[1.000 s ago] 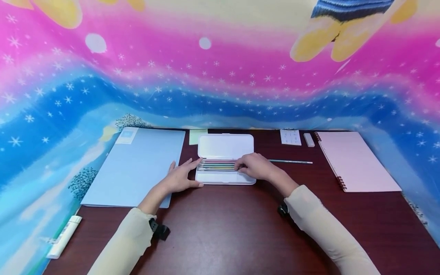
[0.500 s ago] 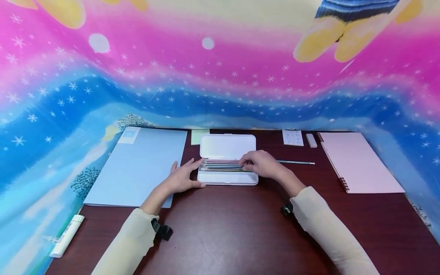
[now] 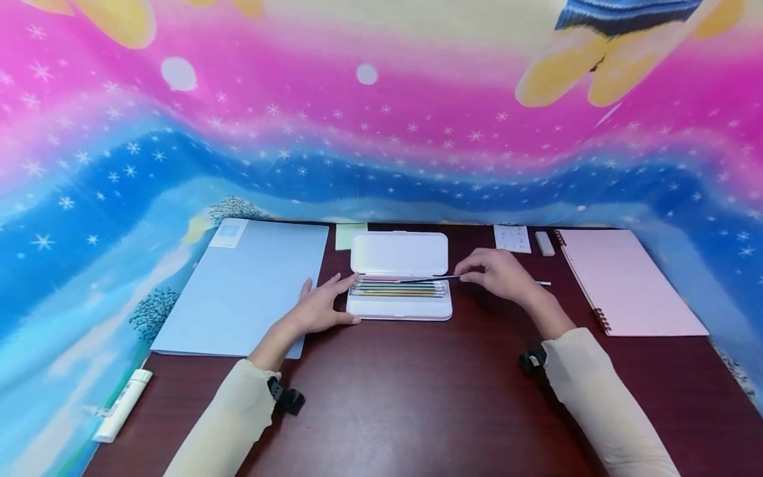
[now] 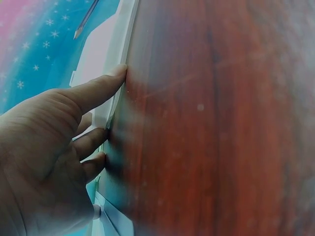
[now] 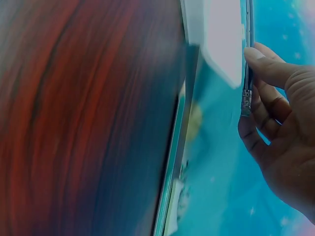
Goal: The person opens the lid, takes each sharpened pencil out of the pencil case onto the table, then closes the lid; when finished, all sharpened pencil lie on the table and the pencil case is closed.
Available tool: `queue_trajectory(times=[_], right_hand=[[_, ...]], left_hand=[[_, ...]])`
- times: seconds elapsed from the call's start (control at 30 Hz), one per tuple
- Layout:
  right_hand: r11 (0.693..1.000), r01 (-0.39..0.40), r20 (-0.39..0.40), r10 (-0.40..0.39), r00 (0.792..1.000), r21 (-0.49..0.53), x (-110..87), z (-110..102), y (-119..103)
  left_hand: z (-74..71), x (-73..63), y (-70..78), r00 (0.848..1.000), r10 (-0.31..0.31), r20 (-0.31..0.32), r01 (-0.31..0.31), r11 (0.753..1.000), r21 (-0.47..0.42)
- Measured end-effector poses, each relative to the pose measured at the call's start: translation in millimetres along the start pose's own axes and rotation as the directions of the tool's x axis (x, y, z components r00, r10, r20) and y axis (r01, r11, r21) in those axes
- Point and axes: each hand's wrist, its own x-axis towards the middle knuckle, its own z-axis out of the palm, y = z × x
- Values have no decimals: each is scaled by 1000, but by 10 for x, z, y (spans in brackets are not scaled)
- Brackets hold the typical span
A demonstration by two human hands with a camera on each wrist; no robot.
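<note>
A white pencil case [image 3: 401, 309] lies with its lid [image 3: 399, 253] raised and several pencils [image 3: 399, 291] in a row inside. My left hand [image 3: 318, 309] rests at its left end, fingers extended, with the thumb at the front edge; the left wrist view shows the thumb [image 4: 101, 91] against the case's side. Over the right end of the case, my right hand [image 3: 497, 275] pinches a dark pencil [image 5: 249, 29] near its metal ferrule. This pencil slants over the row, its point toward the left.
Behind the right hand, the end of another pencil [image 3: 543, 283] shows on the table. A blue folder [image 3: 250, 291] lies left, a pink spiral notebook [image 3: 632, 285] right. An eraser [image 3: 544, 243] and paper slips [image 3: 511, 239] sit at the back; a white tube [image 3: 123, 405] lies front left.
My right hand has drawn a pencil up out of the row in the case and moved right with it. The left hand has stayed at the case's left end.
</note>
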Motion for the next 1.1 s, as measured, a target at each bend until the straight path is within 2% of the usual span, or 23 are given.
queue_trajectory(times=[0.2,0.37,0.57,0.77,1.1], right_hand=[[1000,2,-82,-3,997,-10,-190,-145,244],[998,-57,-113,54,992,-22,-400,-259,430],[984,-175,-97,176,980,17,-470,-324,576],[970,-241,-64,242,968,24,-551,-370,715],[966,-258,-84,258,962,9,-705,-454,863]], left_hand=[[12,21,23,1000,7,-4,-7,1000,2],[24,45,71,1000,7,8,-7,1000,0],[20,14,39,1000,6,-6,-6,1000,-2],[12,3,17,1000,9,-1,-9,1000,-13],[13,-16,34,1000,12,-2,-12,1000,-14]])
